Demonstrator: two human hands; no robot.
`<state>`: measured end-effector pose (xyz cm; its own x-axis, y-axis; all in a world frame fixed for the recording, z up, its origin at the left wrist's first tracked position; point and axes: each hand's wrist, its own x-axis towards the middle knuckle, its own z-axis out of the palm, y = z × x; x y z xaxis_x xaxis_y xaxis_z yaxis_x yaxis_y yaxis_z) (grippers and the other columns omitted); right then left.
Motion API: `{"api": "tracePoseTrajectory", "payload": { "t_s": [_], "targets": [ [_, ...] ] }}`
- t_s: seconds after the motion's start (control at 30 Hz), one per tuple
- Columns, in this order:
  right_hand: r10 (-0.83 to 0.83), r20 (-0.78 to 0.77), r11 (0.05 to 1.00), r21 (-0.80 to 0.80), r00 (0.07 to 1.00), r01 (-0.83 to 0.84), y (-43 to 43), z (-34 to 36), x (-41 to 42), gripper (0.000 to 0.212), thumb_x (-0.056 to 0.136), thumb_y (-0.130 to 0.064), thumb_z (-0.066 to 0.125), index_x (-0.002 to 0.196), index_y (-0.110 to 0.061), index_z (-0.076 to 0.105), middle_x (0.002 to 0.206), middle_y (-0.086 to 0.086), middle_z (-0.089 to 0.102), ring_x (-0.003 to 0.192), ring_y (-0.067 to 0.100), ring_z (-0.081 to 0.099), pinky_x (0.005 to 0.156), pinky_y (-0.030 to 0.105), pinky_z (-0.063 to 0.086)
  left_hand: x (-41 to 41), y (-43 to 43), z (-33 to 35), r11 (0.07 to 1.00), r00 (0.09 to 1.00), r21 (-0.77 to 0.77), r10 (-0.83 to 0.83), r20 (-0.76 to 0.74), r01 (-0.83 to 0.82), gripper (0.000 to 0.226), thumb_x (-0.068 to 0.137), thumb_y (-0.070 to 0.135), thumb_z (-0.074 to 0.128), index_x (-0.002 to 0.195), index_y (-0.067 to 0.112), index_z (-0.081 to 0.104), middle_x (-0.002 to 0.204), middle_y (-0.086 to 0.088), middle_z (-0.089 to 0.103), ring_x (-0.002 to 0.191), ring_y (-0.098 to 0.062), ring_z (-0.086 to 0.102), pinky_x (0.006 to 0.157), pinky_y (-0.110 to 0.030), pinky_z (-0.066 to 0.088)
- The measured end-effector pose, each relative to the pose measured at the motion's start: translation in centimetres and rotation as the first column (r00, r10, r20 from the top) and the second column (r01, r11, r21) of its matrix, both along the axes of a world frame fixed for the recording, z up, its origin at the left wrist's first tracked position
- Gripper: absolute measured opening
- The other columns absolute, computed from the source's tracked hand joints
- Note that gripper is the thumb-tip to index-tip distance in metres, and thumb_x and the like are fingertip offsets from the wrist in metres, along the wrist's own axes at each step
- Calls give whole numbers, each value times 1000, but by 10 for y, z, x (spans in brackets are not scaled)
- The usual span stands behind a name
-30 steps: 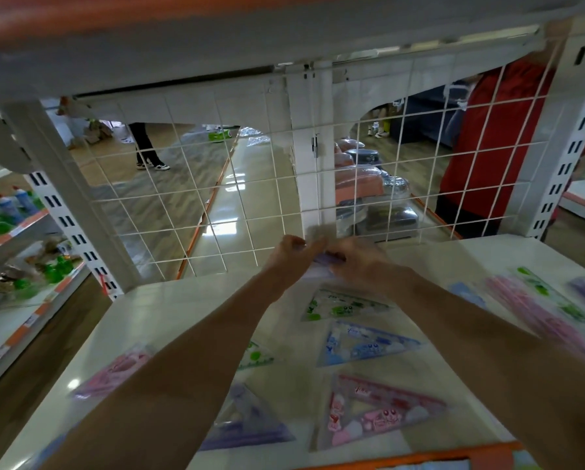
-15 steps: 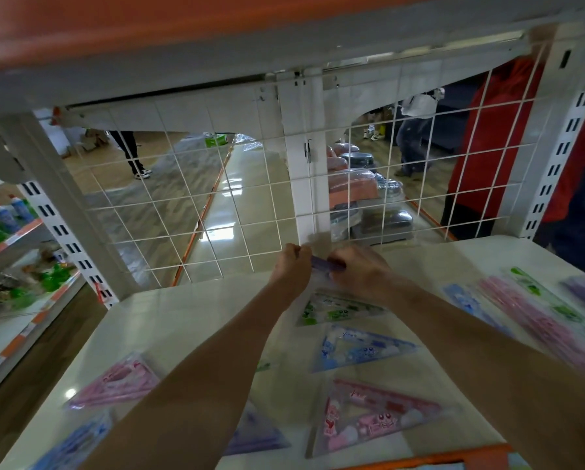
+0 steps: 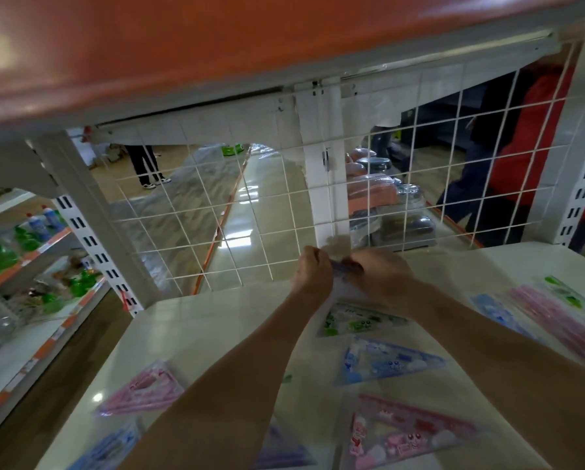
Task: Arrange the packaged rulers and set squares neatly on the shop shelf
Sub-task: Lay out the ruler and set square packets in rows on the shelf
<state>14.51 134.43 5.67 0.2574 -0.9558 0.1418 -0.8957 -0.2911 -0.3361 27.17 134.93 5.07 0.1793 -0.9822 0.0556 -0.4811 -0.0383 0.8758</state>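
Note:
Both my hands reach to the back of the white shelf point(image 3: 196, 334), near the wire grid. My left hand point(image 3: 313, 271) and my right hand point(image 3: 379, 274) pinch a purple packaged set square point(image 3: 343, 268) between them; most of it is hidden by my fingers. In front of it lie a green packaged set square point(image 3: 359, 322), a blue one point(image 3: 386, 361) and a pink one point(image 3: 410, 435) in a column. Another pink set square point(image 3: 142, 391) and a blue pack point(image 3: 108, 449) lie at the left. Packaged rulers point(image 3: 549, 313) lie at the right.
A white wire grid point(image 3: 216, 225) backs the shelf, with a white post point(image 3: 321, 184) in its middle. An orange-edged shelf point(image 3: 216, 35) hangs low overhead. Left shelves hold green and blue bottles point(image 3: 30, 232). People stand in the aisle behind the grid.
My hands stay at the back of the shelf on the purple pack. The camera has dipped and moved closer, so the upper shelf fills more of the view.

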Motion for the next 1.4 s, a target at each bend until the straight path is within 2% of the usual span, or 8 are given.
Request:
{"api": "tracePoseTrajectory", "payload": {
  "t_s": [0.13,0.27,0.4,0.5,0.67,1.07,1.27,1.4],
  "targets": [
    [55,-9,998,-9,998,-55,-4,-3,-3,31,96,-45,46,93,-23,68,93,-3,67,85,15,62,78,29,49,6,-1,5,991,995,92,-95,29,92,34,96,27,37,116,1,49,116,-19,57,107,-32,54,93,-40,45],
    [83,30,994,68,996,-85,-11,9,-2,37,96,-49,44,87,-24,69,86,-3,69,73,12,63,68,26,51,7,3,15,992,995,95,-90,34,86,31,97,21,36,116,-1,48,104,-12,51,92,-21,48,76,-29,37],
    [84,-52,996,-31,995,-86,-7,0,1,27,96,-44,47,105,-30,69,109,-16,65,96,15,62,80,28,47,15,2,15,983,985,138,-139,103,125,27,97,20,40,110,0,53,101,-17,56,82,-22,49,68,-28,36],
    [85,-104,996,14,991,-84,-9,9,-3,25,96,-38,46,101,-26,68,97,-1,64,88,18,59,74,29,46,21,8,25,973,969,138,-202,143,183,13,92,18,55,94,6,61,77,-7,53,66,-16,45,56,-24,35],
    [103,-47,994,46,994,-100,-9,11,-5,16,93,-32,52,90,-28,67,83,-2,59,77,16,54,66,29,43,38,9,21,982,946,17,-188,262,191,22,88,5,56,105,-1,68,77,-10,55,53,-5,43,40,-6,31],
    [78,216,971,206,973,-124,-24,10,-11,23,85,-17,65,102,-17,50,97,4,53,78,12,47,56,21,33,27,-5,21,981,974,196,-56,221,12,23,86,15,57,95,-2,70,67,-10,54,48,-12,44,33,-10,32],
    [249,33,911,331,968,-246,-24,14,-12,29,82,-17,65,85,-33,41,89,-4,50,80,12,51,69,25,45,25,-9,22,965,972,257,-11,236,-52,23,85,17,60,95,-3,65,59,-5,45,48,-12,41,34,-15,30],
    [252,-55,936,269,966,-229,-26,12,-10,21,89,-13,55,100,-28,46,95,-2,48,80,11,46,70,24,42,25,-10,21,959,968,276,-12,252,-59,32,83,25,66,99,-3,64,63,-7,49,51,-15,45,42,-21,35]
  ]
}}
